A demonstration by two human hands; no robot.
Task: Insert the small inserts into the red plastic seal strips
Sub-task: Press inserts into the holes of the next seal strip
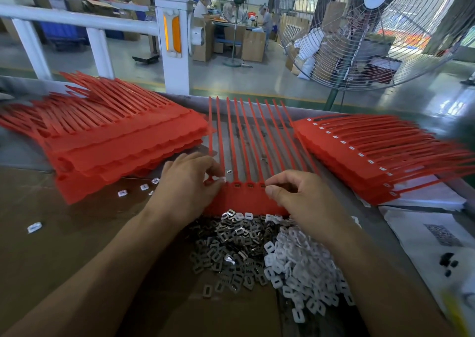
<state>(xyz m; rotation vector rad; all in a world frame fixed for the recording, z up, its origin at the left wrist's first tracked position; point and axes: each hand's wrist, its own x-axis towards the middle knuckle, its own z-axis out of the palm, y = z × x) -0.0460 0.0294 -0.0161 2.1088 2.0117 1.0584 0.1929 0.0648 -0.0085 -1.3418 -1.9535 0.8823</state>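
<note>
A red seal strip sheet [246,197] lies in the middle of the table, its thin tails pointing away from me. My left hand [187,182] pinches a small white insert [221,179] at the sheet's left sockets. My right hand [295,195] rests on the sheet's right part with curled fingers; whether it holds anything cannot be told. In front of the sheet lies a heap of dark metal inserts [231,246] beside a heap of white plastic inserts [300,262].
A stack of red strip sheets [115,141] lies at the left, another stack with white inserts fitted [372,156] at the right. Loose inserts [34,227] dot the cardboard. Printed papers [434,236] lie at the right. A large fan [370,28] stands behind the table.
</note>
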